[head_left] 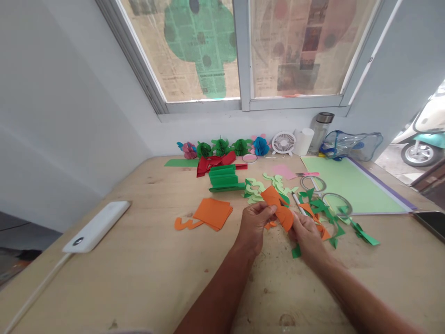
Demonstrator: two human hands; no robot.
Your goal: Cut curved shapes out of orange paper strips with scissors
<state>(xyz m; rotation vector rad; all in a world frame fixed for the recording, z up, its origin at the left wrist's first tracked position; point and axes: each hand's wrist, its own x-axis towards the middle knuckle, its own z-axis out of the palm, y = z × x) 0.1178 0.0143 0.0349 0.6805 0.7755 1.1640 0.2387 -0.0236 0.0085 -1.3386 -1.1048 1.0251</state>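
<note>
Both hands meet over the middle of the table on a piece of cut orange paper (285, 217). My left hand (255, 222) pinches its left edge between thumb and fingers. At the lower right edge, my right hand (308, 234) grips the same paper; part of its fingers is hidden. To the left lies a stack of orange paper squares (212, 213), with a wavy orange cutout (182, 224) beside it. Pale green curly cutouts (255, 188) lie just behind my hands. Green paper scraps (323, 206) and a white pen (298, 203) are near my right hand.
Folded green paper (224, 177) and red paper strips (212, 162) lie farther back. Paper honeycomb figures (222, 146), a small white fan (284, 143) and a glass bottle (320, 132) line the wall. Tape rolls (337, 204) rest by light green sheets (368, 190). A white power strip (97, 227) lies left.
</note>
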